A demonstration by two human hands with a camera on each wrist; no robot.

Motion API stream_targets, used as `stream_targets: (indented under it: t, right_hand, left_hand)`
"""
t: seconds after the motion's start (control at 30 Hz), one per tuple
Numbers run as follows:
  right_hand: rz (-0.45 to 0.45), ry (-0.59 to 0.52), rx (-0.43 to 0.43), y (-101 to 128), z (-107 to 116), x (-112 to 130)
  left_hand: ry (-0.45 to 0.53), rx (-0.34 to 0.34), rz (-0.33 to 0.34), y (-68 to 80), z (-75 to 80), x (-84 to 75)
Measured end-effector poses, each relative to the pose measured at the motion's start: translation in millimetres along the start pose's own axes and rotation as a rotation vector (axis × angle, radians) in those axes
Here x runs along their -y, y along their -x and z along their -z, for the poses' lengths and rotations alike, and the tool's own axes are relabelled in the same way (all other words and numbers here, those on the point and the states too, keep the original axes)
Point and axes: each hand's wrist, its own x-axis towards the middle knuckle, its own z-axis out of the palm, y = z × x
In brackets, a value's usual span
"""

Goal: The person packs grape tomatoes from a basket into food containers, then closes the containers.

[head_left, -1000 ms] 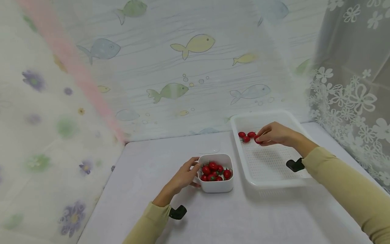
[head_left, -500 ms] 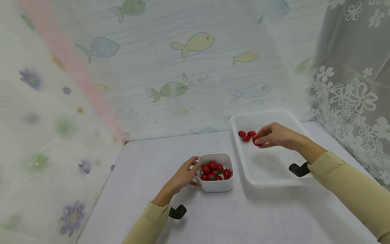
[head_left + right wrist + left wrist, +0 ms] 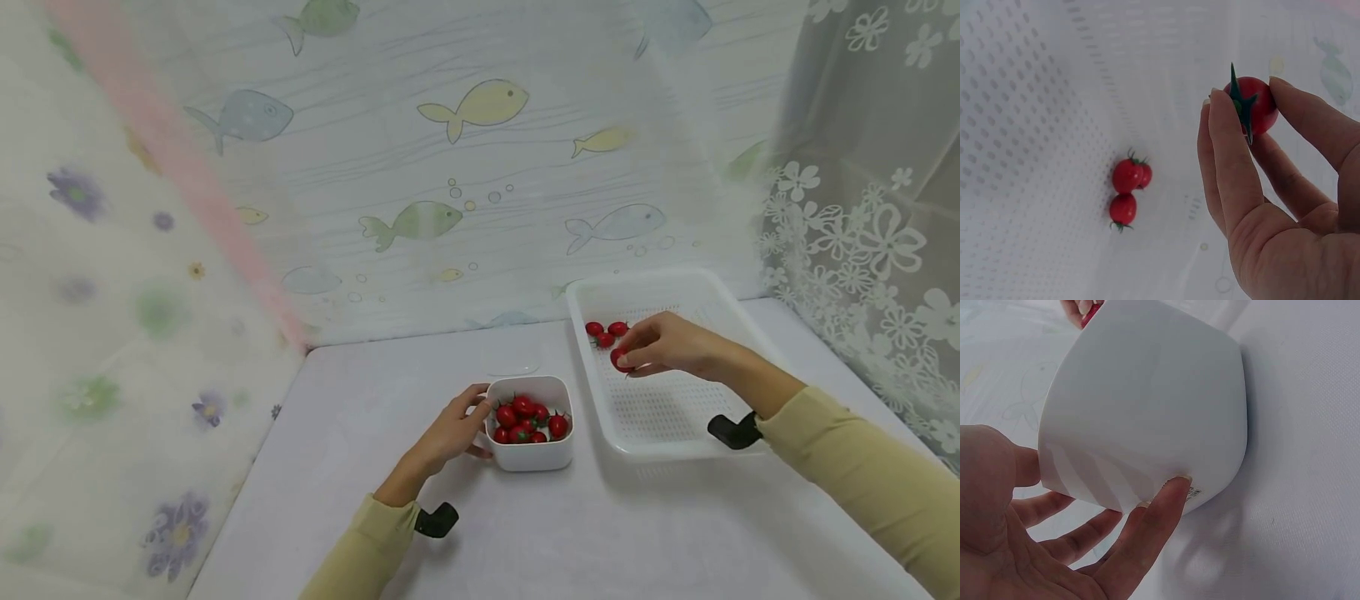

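Note:
A small white bowl (image 3: 531,454) with several cherry tomatoes (image 3: 525,419) stands mid-table. My left hand (image 3: 450,433) rests against its left side, fingers straight on the wall of the bowl (image 3: 1147,406). My right hand (image 3: 663,346) hovers over the white perforated tray (image 3: 667,417) and pinches one cherry tomato (image 3: 618,359) between thumb and fingers; the right wrist view shows that tomato (image 3: 1252,105) with its green stem. Three tomatoes (image 3: 606,332) lie at the tray's far left corner, also seen as tomatoes (image 3: 1127,187) on the tray floor.
The table (image 3: 525,533) has a light cloth. Fish-patterned sheeting (image 3: 465,167) hangs behind, floral fabric (image 3: 90,333) at the left, and a lace curtain (image 3: 870,208) at the right. A small clear lid (image 3: 512,367) lies behind the bowl.
My right hand has shifted slightly left and toward me over the tray, still pinching the tomato. The left hand and bowl have not moved.

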Motion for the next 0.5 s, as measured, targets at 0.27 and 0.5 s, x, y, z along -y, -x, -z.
stream_targets:
  t: [0.27,0.5]
  right_hand:
    - [0.017,0.022,0.021,1.2,-13.5,4.2]
    - [0.02,0.06,0.044,2.4,-25.7,12.0]
  left_hand:
    - [0.006,0.004,-0.005,0.3,-0.7,-0.3]
    - [0.001,0.008,-0.005,0.2,-0.2,0.3]
